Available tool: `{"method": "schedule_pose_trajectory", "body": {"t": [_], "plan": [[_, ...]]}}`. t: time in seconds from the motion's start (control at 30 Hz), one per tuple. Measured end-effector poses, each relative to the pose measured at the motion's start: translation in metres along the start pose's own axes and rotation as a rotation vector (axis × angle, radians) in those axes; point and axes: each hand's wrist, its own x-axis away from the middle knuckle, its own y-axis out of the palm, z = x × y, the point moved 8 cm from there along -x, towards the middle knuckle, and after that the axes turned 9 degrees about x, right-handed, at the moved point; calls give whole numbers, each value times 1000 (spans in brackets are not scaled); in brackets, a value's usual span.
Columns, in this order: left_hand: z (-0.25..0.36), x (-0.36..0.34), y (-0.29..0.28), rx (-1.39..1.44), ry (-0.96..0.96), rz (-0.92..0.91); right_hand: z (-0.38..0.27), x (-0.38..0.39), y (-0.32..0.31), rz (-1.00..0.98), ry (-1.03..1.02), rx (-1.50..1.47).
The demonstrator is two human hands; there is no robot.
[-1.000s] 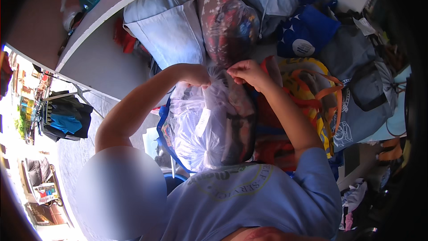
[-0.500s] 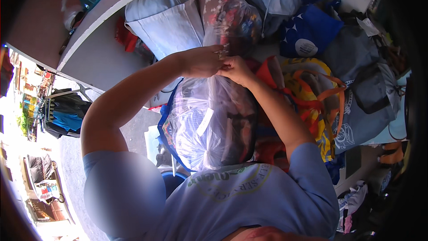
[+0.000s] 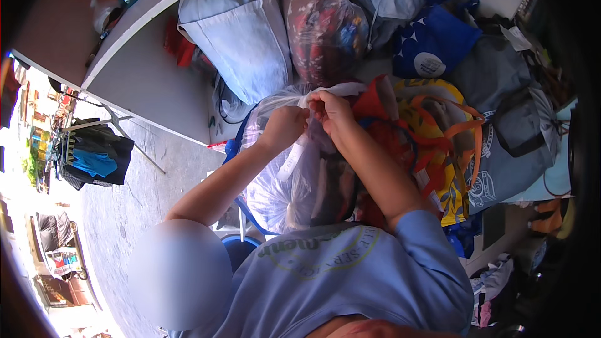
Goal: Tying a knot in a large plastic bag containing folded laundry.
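Observation:
A clear plastic bag [image 3: 269, 178] stuffed with cloth-like items bulges in front of my chest, with a white tag on it. Blue edging of a larger bag [image 3: 233, 147] surrounds its left side. My left hand [image 3: 287, 126] is closed at the plastic bag's gathered top, its fingertips pinched together. Beside it, the curled fingers of my right hand [image 3: 332, 111] grip the same plastic, and a loose end trails off to the right above the knuckles. My fingertips hide the exact spot where the plastic is held.
Behind stand a pale blue cloth bag [image 3: 241, 40] and a plastic bag of red patterned fabric [image 3: 322, 28]. To the right are a yellow bag with orange handles [image 3: 454, 175], a blue bag [image 3: 432, 44] and a grey bag [image 3: 516, 156]. A white shelf edge [image 3: 134, 31] curves at upper left.
Both hands have come down and nearer to my chest, and my left elbow has dropped. The plastic that stretched upward is now bunched at the hands, its end lying to the right.

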Motion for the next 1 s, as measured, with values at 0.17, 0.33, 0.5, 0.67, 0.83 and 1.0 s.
{"method": "schedule_pose_trajectory", "body": {"t": [0.17,0.33,0.5,0.67,0.83,1.0], "plan": [[-7,-1,16,70,63,-118,11,18,9,-105,68,-85],[-41,3,42,813,-767,-171,16,33,-2,11,115,-170],[-78,-9,67,1410,-727,-484,28,58,4,48,-132,-31],[-54,-28,53,1504,-786,-390,44,77,10,-179,42,2],[-64,-27,17,1257,-808,-300,-14,139,38,-586,-304,473],[-43,-42,-10,-38,-481,-723,-76,50,19,-318,-732,565]]}}
